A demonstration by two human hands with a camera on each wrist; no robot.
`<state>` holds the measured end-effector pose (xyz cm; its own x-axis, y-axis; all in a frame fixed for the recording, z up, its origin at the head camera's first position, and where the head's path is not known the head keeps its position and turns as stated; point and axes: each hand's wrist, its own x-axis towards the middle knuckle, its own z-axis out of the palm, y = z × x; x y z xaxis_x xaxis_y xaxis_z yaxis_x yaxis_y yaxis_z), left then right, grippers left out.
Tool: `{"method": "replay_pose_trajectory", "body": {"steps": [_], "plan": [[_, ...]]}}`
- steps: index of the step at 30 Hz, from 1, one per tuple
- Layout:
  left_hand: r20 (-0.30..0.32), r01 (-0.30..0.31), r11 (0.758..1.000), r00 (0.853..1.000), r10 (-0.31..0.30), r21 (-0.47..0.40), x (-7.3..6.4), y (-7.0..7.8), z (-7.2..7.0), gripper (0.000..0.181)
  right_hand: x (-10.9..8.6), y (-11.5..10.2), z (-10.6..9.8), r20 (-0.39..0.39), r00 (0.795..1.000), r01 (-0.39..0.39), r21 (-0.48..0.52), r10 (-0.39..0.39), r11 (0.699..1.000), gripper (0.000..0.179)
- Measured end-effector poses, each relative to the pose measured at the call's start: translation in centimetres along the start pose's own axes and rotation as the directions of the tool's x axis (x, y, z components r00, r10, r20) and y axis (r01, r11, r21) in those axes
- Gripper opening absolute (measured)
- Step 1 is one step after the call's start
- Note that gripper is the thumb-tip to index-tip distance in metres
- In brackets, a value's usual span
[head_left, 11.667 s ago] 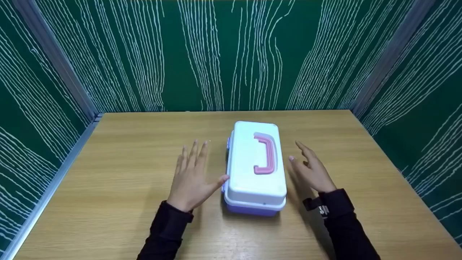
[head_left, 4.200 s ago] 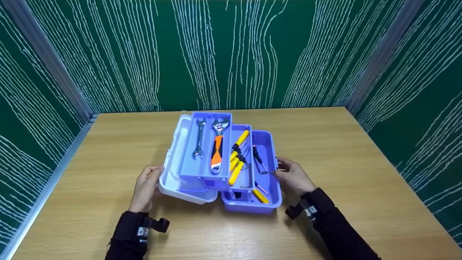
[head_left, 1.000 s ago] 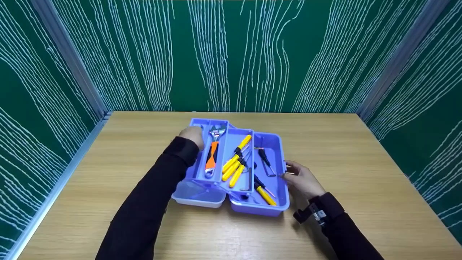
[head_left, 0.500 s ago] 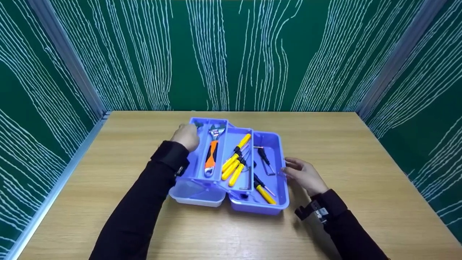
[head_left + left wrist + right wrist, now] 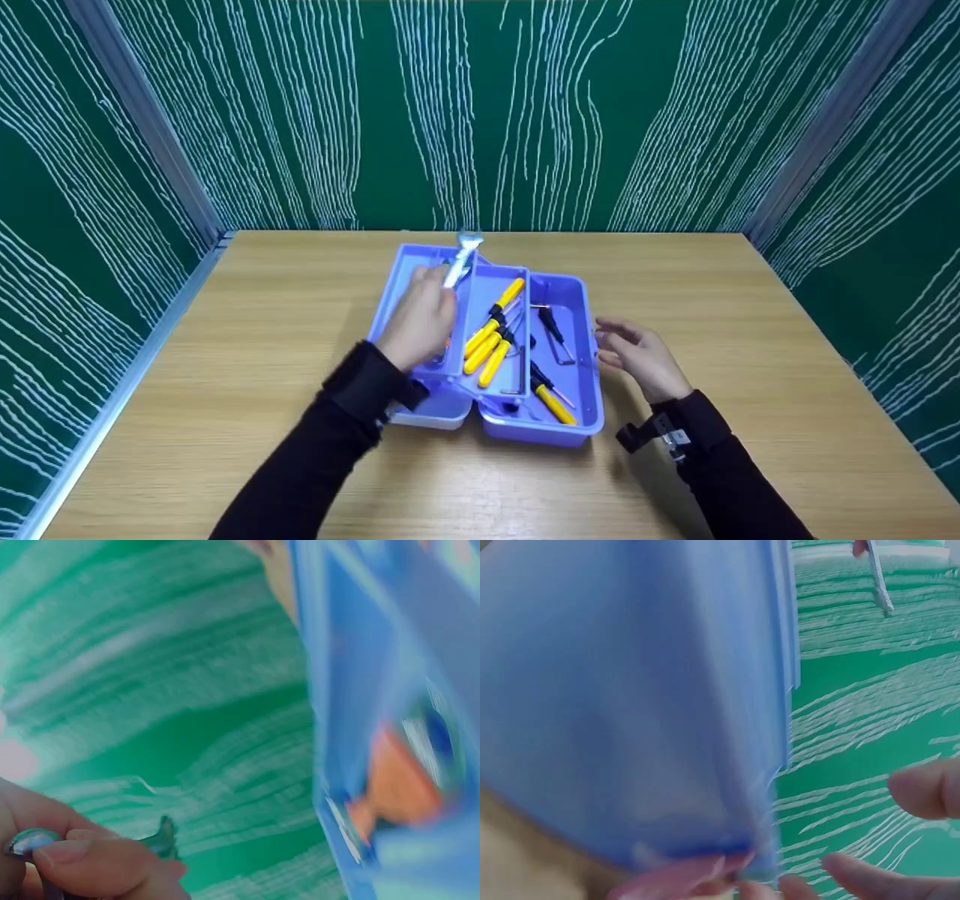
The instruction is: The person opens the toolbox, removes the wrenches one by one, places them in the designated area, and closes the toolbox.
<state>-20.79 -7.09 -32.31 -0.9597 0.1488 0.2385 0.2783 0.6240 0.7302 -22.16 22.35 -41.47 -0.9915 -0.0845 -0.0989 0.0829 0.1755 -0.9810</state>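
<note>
An opened purple toolbox [image 5: 589, 322] stands mid-table, its trays stepped out to the left. My left hand [image 5: 420, 315] grips a silver open-end wrench [image 5: 463, 259], raised above the left tray [image 5: 409, 262]. In the left wrist view, the fingertips [image 5: 105, 866] pinch the metal. Beneath that hand, the adjustable wrench lies mostly hidden; its orange handle [image 5: 401, 780] appears blurred in the left wrist view. My right hand [image 5: 641, 360] is beside the box's right wall, fingers loosely bent and holding nothing; whether they touch the wall I cannot tell.
Several yellow-handled screwdrivers [image 5: 491, 360] lie in the middle tray. The box's bottom holds another yellow screwdriver [image 5: 553, 405] and a black-handled tool [image 5: 550, 324]. The pale lid [image 5: 435, 412] lies under the left tray. Green walls with white lines [image 5: 525, 112] enclose the wooden table [image 5: 262, 360].
Since the oldest frame, the box was opened and its trays spread. In the last second, my left hand lifted the wrench from the left tray and moved right; my right hand loosened from the wall.
</note>
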Motion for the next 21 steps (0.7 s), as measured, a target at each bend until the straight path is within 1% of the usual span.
{"method": "replay_pose_trajectory", "body": {"steps": [1, 3, 5, 6, 8, 9, 13, 15, 17, 21], "plan": [[-0.021, -0.042, 0.999, 0.999, 0.042, -0.023, -0.5, 0.3, 0.4, 0.033, -0.2, -0.5, 0.2, -0.007, 1.000, 0.028, -0.011, -0.028, 1.000, 0.048], [-0.046, -0.119, 0.991, 0.992, 0.116, -0.060, -1.3, 0.8, 1.4, 0.034, -0.7, -1.5, 0.9, -0.023, 0.995, 0.096, -0.049, -0.097, 0.994, 0.047], [-0.059, -0.173, 0.982, 0.984, 0.169, -0.071, -2.1, 1.4, 2.4, 0.037, -1.3, -2.5, 1.6, -0.037, 0.987, 0.153, -0.095, -0.157, 0.984, 0.048], [-0.063, -0.198, 0.977, 0.979, 0.194, -0.073, -2.4, 1.6, 2.9, 0.038, -1.6, -3.0, 2.1, -0.038, 0.982, 0.182, -0.103, -0.186, 0.978, 0.048], [-0.064, -0.235, 0.968, 0.971, 0.231, -0.082, -3.1, 2.1, 4.0, 0.039, -2.3, -3.9, 2.9, -0.020, 0.975, 0.220, -0.083, -0.222, 0.972, 0.044], [-0.065, -0.249, 0.965, 0.968, 0.244, -0.085, -3.3, 2.3, 4.5, 0.041, -2.6, -4.2, 3.4, 0.000, 0.973, 0.232, -0.046, -0.232, 0.972, 0.043], [-0.035, -0.244, 0.963, 0.970, 0.241, -0.112, -4.3, 2.7, 6.4, 0.043, -3.6, -5.0, 5.3, 0.086, 0.967, 0.233, 0.100, -0.242, 0.967, 0.037], [-0.034, -0.245, 0.965, 0.970, 0.242, -0.091, -4.6, 2.8, 7.3, 0.043, -3.8, -5.2, 6.1, 0.102, 0.964, 0.232, 0.139, -0.247, 0.963, 0.034], [-0.059, -0.262, 0.964, 0.964, 0.259, -0.045, -4.9, 2.8, 8.1, 0.041, -4.0, -5.3, 6.8, 0.094, 0.966, 0.226, 0.158, -0.242, 0.961, 0.029], [-0.113, -0.281, 0.959, 0.953, 0.281, 0.016, -5.2, 2.8, 9.1, 0.041, -4.0, -5.2, 7.5, 0.040, 0.975, 0.208, 0.165, -0.218, 0.964, 0.021]]}}
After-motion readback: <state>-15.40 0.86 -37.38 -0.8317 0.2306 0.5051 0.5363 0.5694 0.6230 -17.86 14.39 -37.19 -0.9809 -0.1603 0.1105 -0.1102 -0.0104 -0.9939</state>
